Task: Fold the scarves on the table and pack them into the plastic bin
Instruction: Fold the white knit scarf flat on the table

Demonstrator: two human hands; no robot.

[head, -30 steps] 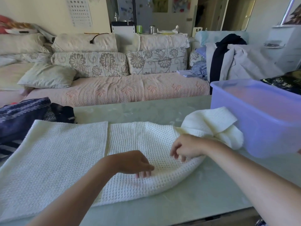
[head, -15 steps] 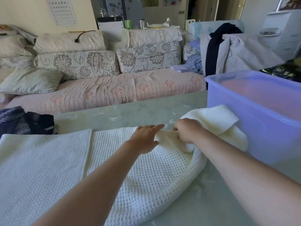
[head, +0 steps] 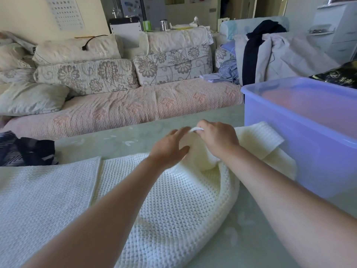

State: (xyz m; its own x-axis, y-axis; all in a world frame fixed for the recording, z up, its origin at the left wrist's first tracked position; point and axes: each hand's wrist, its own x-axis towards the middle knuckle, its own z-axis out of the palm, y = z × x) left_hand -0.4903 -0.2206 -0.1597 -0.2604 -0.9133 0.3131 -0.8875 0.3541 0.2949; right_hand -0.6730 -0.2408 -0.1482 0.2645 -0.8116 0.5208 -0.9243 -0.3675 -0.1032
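Just right of the right hand (head: pixel 218 140), the tall wall of the plastic bin (head: pixel 309 144) blocks any sideways pass; its open top can be entered only over the rim. Beyond both hands a bare strip of bench (head: pixel 119 140) runs to the far edge, with the sofa (head: pixel 125 111) behind it. Left of the left hand (head: pixel 170 149) that strip is open as far as the dark scarves (head: pixel 29 151) heaped at the far left. Nearer the person, the white scarf (head: pixel 173 200) covers the bench under both forearms. Bare bench shows beside the right forearm, in front of the bin.

The right hand (head: pixel 218 140) has lifted the far edge of the scarf (head: pixel 173 200), left hand (head: pixel 170 149) reaching alongside.
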